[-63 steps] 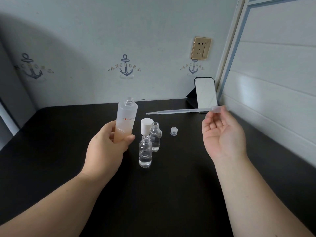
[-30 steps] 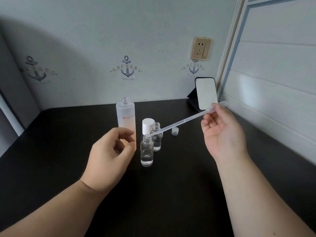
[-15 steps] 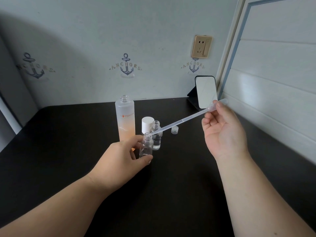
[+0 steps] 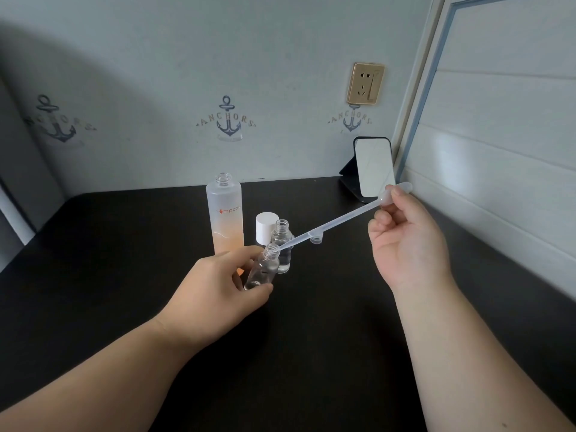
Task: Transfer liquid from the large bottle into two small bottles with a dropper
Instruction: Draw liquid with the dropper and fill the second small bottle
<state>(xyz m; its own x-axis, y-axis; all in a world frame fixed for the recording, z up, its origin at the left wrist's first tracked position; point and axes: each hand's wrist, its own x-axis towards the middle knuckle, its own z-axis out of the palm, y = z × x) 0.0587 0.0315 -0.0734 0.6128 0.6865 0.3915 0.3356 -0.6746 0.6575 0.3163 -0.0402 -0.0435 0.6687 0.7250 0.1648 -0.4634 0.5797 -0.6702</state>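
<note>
Left hand (image 4: 218, 288) grips one small bottle (image 4: 263, 269), tilted; right hand (image 4: 405, 241) pinches the dropper (image 4: 336, 219), tip at its mouth. I judge filling underway; second bottle (image 4: 282, 244) waits beside the large bottle (image 4: 225, 213).

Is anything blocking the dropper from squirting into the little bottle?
Nothing visible does. The dropper, pinched by the right hand, has its tip right at the uncapped mouth of the small bottle, which the left hand holds tilted toward it.

Head-worn view, angled down over table (image 4: 311, 353).
</note>
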